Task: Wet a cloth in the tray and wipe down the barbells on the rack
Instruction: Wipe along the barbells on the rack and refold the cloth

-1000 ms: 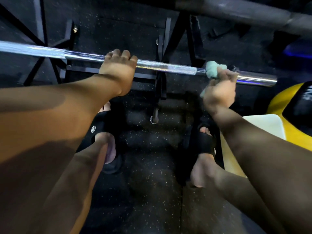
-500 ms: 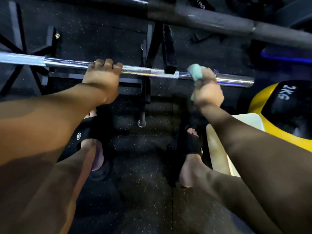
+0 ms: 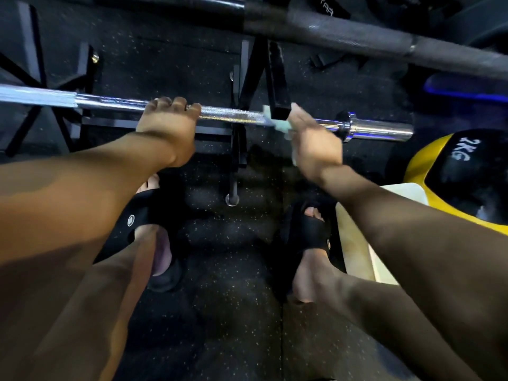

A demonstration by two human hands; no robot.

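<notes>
Chrome barbell [image 3: 228, 114]: lying across the middle of the frame, left to right. Pale green cloth [image 3: 279, 125]: wrapping the bar right of centre, beside a black rack upright [image 3: 276, 86]. Right hand [image 3: 313, 141]: clutching the cloth against the bar. Left hand [image 3: 169, 125]: curling over the bar, left of centre. White tray [image 3: 357, 243]: sitting on the floor, lower right, beside a yellow weight [image 3: 428, 166].

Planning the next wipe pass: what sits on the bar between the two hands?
In the head view, bare knurled bar runs from the left hand to the cloth held by the right hand; a black rack post crosses there.
</notes>
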